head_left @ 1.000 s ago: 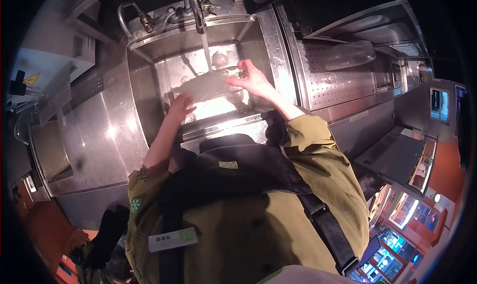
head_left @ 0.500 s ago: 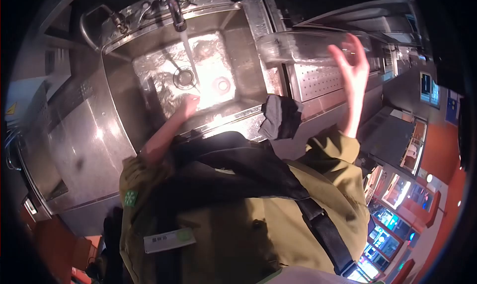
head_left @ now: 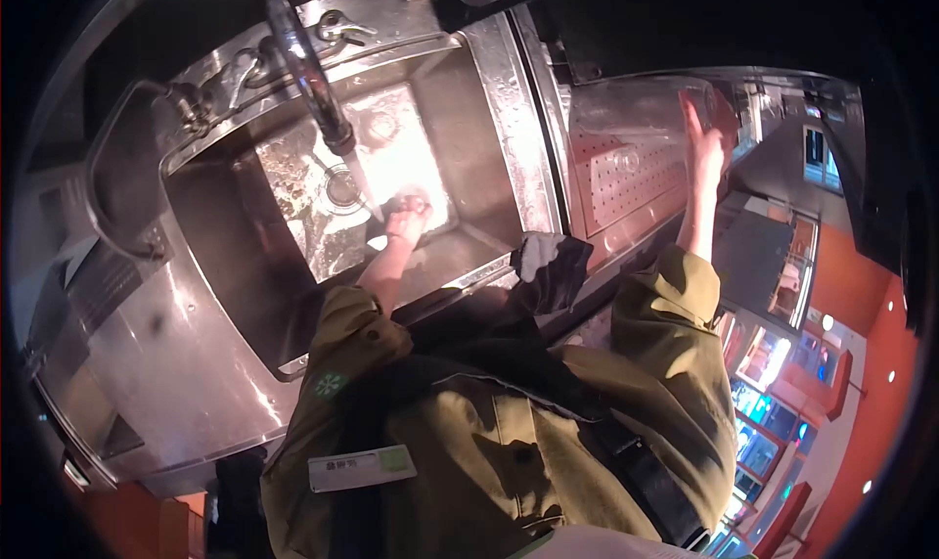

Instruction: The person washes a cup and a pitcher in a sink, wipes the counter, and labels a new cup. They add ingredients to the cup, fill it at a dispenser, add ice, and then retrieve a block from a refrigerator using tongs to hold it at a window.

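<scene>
Inside the steel sink (head_left: 476, 138), I see the left hand (head_left: 409, 217) beside running water (head_left: 364, 179), fingers curled, right hand (head_left: 708, 150) at a clear container (head_left: 631, 111) over the perforated counter (head_left: 608, 205), fingers parted, both grips unclear

- Square grey steel sink basin (head_left: 471, 134): brushed-looking metal, dull on the walls, wet and glaring white across the floor.
- Flat silver steel counter (head_left: 191, 329): smooth metal with a soft sheen and bright streaked highlights.
- Curved silver faucet (head_left: 306, 75): polished, chrome-like metal, mirror-glossy.
- Round ringed metal drain (head_left: 342, 187): shiny, seen through rippled glossy water.
- Long clear see-through container (head_left: 636, 109): smooth, glossy, apparently plastic.
- Flat perforated board (head_left: 626, 199): semi-glossy and dotted with holes; metal or plastic cannot be told.
- Olive-khaki shirt (head_left: 675, 383): matt woven cloth, creased.
- Bunched black cloth (head_left: 559, 275): matt, soft folds, a grey patch.
- White rectangular name tag (head_left: 361, 468): smooth, plastic-looking.
</scene>
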Motion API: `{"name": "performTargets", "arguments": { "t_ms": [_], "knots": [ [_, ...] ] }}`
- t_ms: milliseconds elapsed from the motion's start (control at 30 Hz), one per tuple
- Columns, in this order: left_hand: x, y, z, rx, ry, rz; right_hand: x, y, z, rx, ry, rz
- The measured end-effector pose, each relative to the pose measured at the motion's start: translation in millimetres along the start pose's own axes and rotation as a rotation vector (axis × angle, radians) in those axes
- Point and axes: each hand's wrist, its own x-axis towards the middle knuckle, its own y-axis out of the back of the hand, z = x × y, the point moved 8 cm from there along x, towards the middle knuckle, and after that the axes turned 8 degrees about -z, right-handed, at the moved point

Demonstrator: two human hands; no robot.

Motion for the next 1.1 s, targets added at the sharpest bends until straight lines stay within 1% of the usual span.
{"name": "performTargets", "arguments": {
  "t_ms": [33, 67, 133, 167, 267, 333, 367, 400, 433, 467, 500, 533, 567, 600, 633, 667, 700, 733, 800, 833, 867, 900, 933, 967, 1000, 1033, 1067, 1100],
  "knots": [
    [-7, 3, -6, 0.106, 0.048, 0.223, -6, 6, -5, -0.022, -0.044, 0.026],
    [-6, -8, -17, 0.088, 0.063, 0.201, -11, 12, -8, -0.037, -0.087, 0.058],
    [-13, -7, -29, 0.050, 0.102, 0.160, -26, 25, -13, 0.040, -0.043, 0.152],
    [-20, -5, -36, -0.082, 0.129, 0.183, -36, 32, -15, 0.077, -0.019, 0.197],
    [-51, -2, -71, -0.374, 0.344, 0.365, -75, 24, -32, 0.277, 0.116, 0.150],
    [-73, -30, -95, -1.713, 0.351, 0.275, -98, 1, -53, 0.366, 0.123, 0.059],
    [-75, -26, -112, -1.391, 0.040, 0.331, -108, -15, -52, 0.412, 0.056, 0.016],
    [-81, -19, -116, -1.131, -0.132, 0.371, -115, -32, -49, 0.457, -0.007, -0.025],
    [-94, -7, -115, -0.878, -0.288, 0.448, -119, -43, -45, 0.497, -0.056, -0.040],
    [-98, 0, -115, -0.706, -0.323, 0.518, -123, -54, -37, 0.535, -0.107, -0.057],
    [-89, -6, -125, -0.967, -0.302, 0.459, -124, -63, -24, 0.529, -0.127, -0.021],
    [-80, -13, -134, -1.233, -0.270, 0.422, -126, -78, -4, 0.502, -0.218, -0.074],
    [-51, -43, -136, -1.913, -0.137, 0.193, -128, -92, 21, 0.475, -0.309, -0.128],
    [-30, -77, -125, -2.562, 0.054, -0.114, -131, -105, 45, 0.448, -0.398, -0.185],
    [-44, -60, -106, -2.540, 0.290, -0.196, -133, -117, 66, 0.367, -0.475, -0.214],
    [-25, -63, -102, -2.538, 0.082, -0.334, -134, -129, 85, 0.289, -0.548, -0.244],
    [3, -84, -109, -2.520, -0.125, -0.466, -137, -141, 103, 0.213, -0.617, -0.275],
    [14, -89, -111, -2.489, -0.329, -0.584, -138, -152, 114, 0.191, -0.538, -0.289],
    [-5, -54, -92, -2.297, -0.818, -0.558, -134, -181, 119, 0.172, -0.351, -0.335],
    [-12, -46, -86, -2.310, -0.950, -0.606, -131, -187, 116, 0.162, -0.346, -0.422],
    [-6, -74, -115, -2.424, -0.158, -0.155, -129, -190, 119, 0.193, -0.311, -0.384],
    [-10, -80, -122, -2.514, 0.033, -0.096, -129, -188, 120, 0.152, -0.334, -0.394],
    [-18, -85, -129, -2.594, 0.225, -0.041, -132, -185, 116, 0.072, -0.304, -0.358],
    [-39, -77, -138, -2.385, 0.359, 0.124, -135, -171, 100, 0.105, -0.343, -0.351],
    [-74, -47, -136, -2.165, 0.476, 0.264, -136, -155, 87, 0.131, -0.384, -0.340],
    [-107, -21, -136, -1.937, 0.580, 0.387, -137, -146, 66, 0.297, -0.358, -0.369],
    [-139, 18, -141, -1.382, 0.456, 0.695, -142, -139, 47, 0.460, -0.337, -0.392],
    [-170, 59, -119, -0.802, 0.303, 0.926, -155, -149, 40, 0.458, -0.342, -0.405]
  ]
}}
